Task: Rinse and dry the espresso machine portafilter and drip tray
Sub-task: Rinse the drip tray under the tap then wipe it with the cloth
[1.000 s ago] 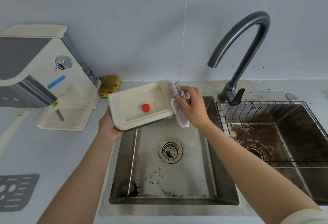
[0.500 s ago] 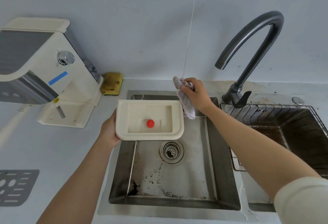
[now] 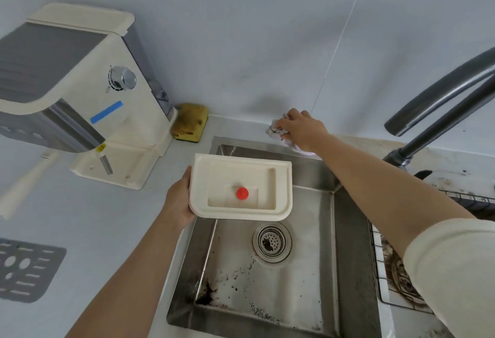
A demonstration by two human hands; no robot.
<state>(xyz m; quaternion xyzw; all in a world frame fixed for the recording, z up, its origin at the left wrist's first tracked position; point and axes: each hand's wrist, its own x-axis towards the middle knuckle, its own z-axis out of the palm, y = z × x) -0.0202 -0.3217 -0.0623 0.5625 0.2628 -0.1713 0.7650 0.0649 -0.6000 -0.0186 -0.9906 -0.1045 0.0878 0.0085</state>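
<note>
Holding the drip tray [image 3: 240, 187] by its left short edge, the left hand [image 3: 179, 202] has its fingers curled underneath and the thumb side against the rim, keeping the tray level above the near-left corner of the sink [image 3: 270, 265]. The right hand [image 3: 300, 129] is closed over a crumpled white cloth [image 3: 278, 134] on the counter ledge behind the sink, well apart from the tray. The tray's long axis runs left to right, open side up, red float [image 3: 242, 193] showing in its well. The espresso machine [image 3: 77, 91] stands to the left, its empty base [image 3: 115, 166] just beyond the left hand, so that hand is nearer; seating the tray probably means carrying it leftward, long axis unchanged.
</note>
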